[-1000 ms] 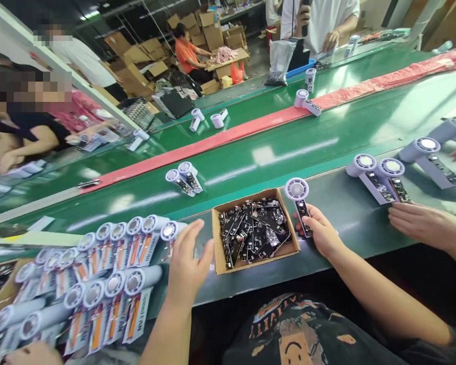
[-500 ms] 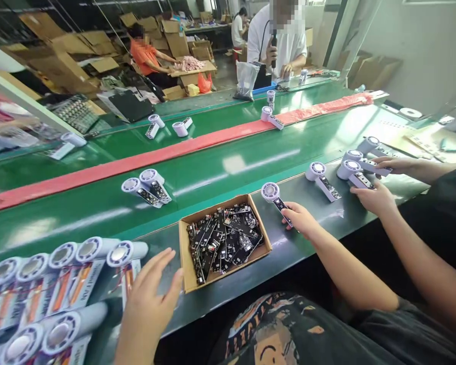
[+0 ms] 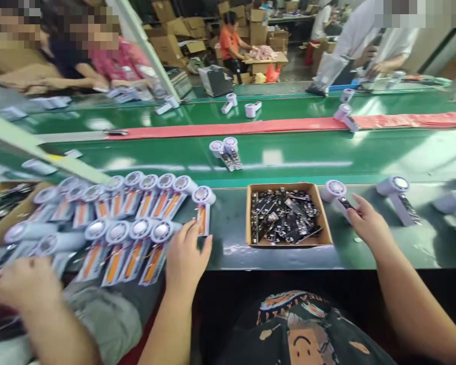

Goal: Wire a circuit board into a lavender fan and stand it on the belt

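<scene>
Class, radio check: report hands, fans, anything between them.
Left hand open, at lilac plastic fan with orange strip. Right hand at lilac fan with black board, grip unclear. Brown cardboard box of black circuit boards between hands.

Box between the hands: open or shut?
Open: no lid covers the box, and the black boards heaped inside show from above.

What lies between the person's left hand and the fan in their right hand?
In the head view, an open cardboard box of black circuit boards lies there, with worktop showing between the left hand and the box.
</scene>
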`<state>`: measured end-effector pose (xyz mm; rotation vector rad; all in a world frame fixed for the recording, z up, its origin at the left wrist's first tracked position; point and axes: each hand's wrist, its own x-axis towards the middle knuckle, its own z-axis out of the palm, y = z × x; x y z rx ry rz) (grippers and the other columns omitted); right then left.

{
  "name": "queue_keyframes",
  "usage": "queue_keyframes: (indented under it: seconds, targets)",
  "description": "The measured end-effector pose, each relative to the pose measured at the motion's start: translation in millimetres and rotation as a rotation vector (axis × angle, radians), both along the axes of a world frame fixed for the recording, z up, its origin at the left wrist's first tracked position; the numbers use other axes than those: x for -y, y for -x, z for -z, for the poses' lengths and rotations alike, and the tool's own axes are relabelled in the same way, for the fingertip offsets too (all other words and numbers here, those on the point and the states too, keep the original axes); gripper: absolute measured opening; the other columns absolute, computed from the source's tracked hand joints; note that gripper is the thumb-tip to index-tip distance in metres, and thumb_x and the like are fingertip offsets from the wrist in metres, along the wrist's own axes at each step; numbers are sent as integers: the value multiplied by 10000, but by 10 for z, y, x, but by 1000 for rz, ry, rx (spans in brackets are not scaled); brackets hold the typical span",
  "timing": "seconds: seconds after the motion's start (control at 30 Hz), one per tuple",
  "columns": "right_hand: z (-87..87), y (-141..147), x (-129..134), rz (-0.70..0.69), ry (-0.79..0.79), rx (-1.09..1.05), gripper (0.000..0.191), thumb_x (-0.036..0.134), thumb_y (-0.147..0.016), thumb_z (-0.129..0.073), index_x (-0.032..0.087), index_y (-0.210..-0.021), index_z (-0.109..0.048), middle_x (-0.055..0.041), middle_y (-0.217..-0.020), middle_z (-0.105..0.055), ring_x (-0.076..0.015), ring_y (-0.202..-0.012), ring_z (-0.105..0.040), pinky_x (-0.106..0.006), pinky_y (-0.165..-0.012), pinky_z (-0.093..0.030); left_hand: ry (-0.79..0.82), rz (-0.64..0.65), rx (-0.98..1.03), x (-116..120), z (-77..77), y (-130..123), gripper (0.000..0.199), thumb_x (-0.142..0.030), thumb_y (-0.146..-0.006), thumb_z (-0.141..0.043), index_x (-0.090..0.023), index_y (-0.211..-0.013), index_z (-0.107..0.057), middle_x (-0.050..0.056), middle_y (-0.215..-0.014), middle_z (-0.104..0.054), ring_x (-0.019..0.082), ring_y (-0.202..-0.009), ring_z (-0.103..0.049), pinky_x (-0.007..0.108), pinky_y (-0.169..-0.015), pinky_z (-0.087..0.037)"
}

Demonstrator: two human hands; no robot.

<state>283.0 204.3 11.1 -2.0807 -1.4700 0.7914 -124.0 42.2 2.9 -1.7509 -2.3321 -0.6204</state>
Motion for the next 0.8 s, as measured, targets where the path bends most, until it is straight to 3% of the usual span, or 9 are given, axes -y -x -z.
queue_keyframes:
  seconds: [0.1,0.23,0.33,0.43,0.5,0.57,0.63,0.7,0.8]
  targets:
    - [67,-36,-53,-96,-61,360,529,371,-873,-458,217,-1373,-534,-115,-1047,-722,-313,-887,-680,-414,-702,-514,358,-181,47,-203,-53,35,414,-362,-927,-479,-129,-1262,-551,178,-1152,-678,332,-1008,-673,438,-820,-542]
    - [131,-48,-25,-143,-188,448,576,405,-879,-442,156,-1393,-514,-198,-1209,-670,-386,-1095,-634,-506,-866,-509,436,-233,131,-358,-154,13,396,-337,-937,-467,-113,-1257,-530,173,-1165,-680,309,-1037,-681,373,-801,-533]
    - [114,-47,74,-163,-476,544,620,471,-852,-504,150,-1382,-518,-206,-1308,-603,-407,-1219,-557,-577,-986,-458,463,-141,235,-231,-224,-77,464,-361,-945,-445,-154,-1360,-473,121,-1174,-706,260,-1014,-703,319,-756,-532]
    - [-9,43,195,-247,-706,555,520,459,-874,-513,173,-1304,-574,-182,-1289,-615,-370,-1204,-567,-569,-1001,-454,527,26,381,51,-285,-146,561,-453,-951,-403,-233,-1467,-389,41,-1057,-761,229,-852,-737,306,-654,-525]
    - [-140,200,265,-374,-780,520,412,404,-895,-516,182,-1228,-616,-164,-1244,-648,-333,-1167,-591,-523,-989,-472,457,100,347,204,-294,-123,453,-442,-934,-428,-266,-1327,-570,19,-999,-774,202,-720,-728,296,-620,-519]
    - [-273,439,316,-613,-709,478,308,326,-930,-484,221,-1170,-646,-113,-1189,-684,-263,-1123,-618,-438,-992,-478,243,190,178,243,-263,-59,354,-379,-933,-420,-245,-1057,-723,40,-922,-774,218,-752,-719,312,-667,-525]
    - [-371,720,345,-803,-507,497,305,294,-955,-455,242,-1185,-647,-77,-1170,-699,-220,-1094,-627,-380,-986,-468,35,283,-16,154,-199,10,328,-291,-912,-449,-216,-1040,-742,86,-1009,-760,270,-927,-703,380,-842,-524]
    - [-412,984,353,-762,-297,655,346,319,-945,-496,240,-1261,-611,-87,-1230,-675,-263,-1129,-605,-416,-955,-455,-53,339,-166,-17,-121,68,402,-202,-878,-483,-210,-1230,-677,117,-1250,-682,334,-1200,-595,493,-1054,-416]
    - [-384,1233,336,-685,-242,705,319,300,-916,-537,171,-1184,-653,-149,-1137,-685,-338,-1088,-598,-475,-902,-433,9,417,-283,-290,-23,147,545,-113,-859,-454,-236,-1379,-565,108,-1470,-518,359,-1382,-425,588,-1158,-258]
